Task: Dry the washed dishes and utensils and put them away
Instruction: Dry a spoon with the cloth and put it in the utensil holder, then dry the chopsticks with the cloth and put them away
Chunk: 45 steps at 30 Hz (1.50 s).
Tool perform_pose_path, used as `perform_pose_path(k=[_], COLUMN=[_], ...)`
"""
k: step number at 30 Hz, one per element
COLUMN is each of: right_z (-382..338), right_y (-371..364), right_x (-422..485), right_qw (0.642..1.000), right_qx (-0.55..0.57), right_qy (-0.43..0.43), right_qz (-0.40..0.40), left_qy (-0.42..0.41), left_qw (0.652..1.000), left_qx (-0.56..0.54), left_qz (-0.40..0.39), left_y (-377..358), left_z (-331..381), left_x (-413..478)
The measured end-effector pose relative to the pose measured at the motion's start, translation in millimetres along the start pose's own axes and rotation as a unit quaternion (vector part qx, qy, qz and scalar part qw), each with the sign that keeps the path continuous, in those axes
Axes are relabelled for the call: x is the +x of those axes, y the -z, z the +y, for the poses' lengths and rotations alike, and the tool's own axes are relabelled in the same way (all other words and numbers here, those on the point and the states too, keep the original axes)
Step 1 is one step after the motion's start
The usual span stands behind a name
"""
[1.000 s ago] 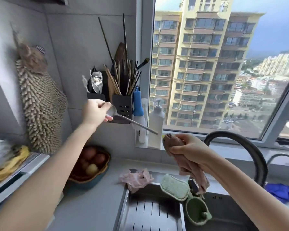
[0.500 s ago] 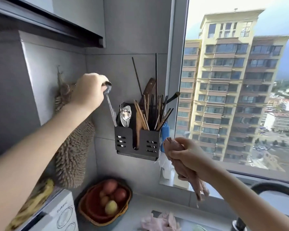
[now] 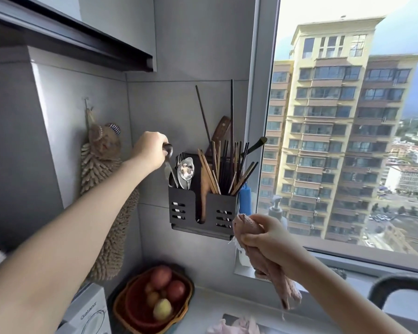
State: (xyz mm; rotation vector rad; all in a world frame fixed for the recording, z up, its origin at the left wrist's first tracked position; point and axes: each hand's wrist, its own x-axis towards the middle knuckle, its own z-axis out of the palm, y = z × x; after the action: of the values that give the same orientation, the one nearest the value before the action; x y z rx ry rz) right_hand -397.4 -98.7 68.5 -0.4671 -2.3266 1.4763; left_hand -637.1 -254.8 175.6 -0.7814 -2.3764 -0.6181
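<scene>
While the left hand (image 3: pixel 150 149) reaches up to the black utensil holder (image 3: pixel 202 208) mounted on the grey wall, its fingers are curled closed around the bowl end of a metal spoon (image 3: pixel 168 162), whose handle points down into the holder's left compartment. That compartment already carries other spoons (image 3: pixel 185 171) and a fork, standing upright with their heads above the rim. To the right of them in the same holder, a bundle of chopsticks (image 3: pixel 227 168) fans upward, with a wooden spatula in the middle slot and a knife handle rising behind. Just below and to the right of the holder, the right hand (image 3: pixel 267 237) is clenched tightly around a pinkish dish cloth (image 3: pixel 270 263); one bunched end pokes up beside the holder's lower right corner, and the rest hangs down past the wrist. Left of the holder, a beige chenille hand towel (image 3: pixel 104 213) hangs from a hook on the side wall. Below the holder, on the counter, a brown basket (image 3: pixel 188 298) holds several red and yellow fruits. Right of the holder, a blue-handled brush and a pump bottle (image 3: pixel 275 208) stand by the window, and a dark curved tap (image 3: pixel 396 283) shows at the lower right.
</scene>
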Motion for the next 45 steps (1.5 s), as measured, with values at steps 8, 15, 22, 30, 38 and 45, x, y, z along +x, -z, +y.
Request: perform_pose_path(k=[8,15,22,30,38,45], right_z=[8.4,16.2,52.5,118.5,222.3,284.5], right_y=[5.8,34.1,90.6,180.2,298.8,410.5], right_x=[-9.0,-48.9,-136.1,-279.1,-416.6,-528.3], right_qw=[1.000,0.998,0.991,0.970,0.809,0.749], right_qx=[0.008,0.059,0.128,0.053,0.256,0.343], right_qy=[-0.006,0.016,-0.003,-0.075,-0.257,-0.296], right_qz=[0.002,0.027,0.043,0.226,0.462,0.483], left_qy=[0.064,0.052,-0.111,-0.250,-0.313,-0.250], left_qw=[0.993,0.989,0.963,0.878,0.812,0.813], left_qx=[-0.034,-0.097,-0.246,-0.360,-0.368,-0.286], left_qz=[-0.093,0.101,-0.005,-0.194,-0.328,-0.442], left_y=[-16.4,16.6,18.9,-28.7,-70.0,-173.4], left_z=[2.9,46.0,171.8,337.9,509.2,616.7], left_x=[-3.8,-40.1,-151.9,-257.9,-373.1,-494.1])
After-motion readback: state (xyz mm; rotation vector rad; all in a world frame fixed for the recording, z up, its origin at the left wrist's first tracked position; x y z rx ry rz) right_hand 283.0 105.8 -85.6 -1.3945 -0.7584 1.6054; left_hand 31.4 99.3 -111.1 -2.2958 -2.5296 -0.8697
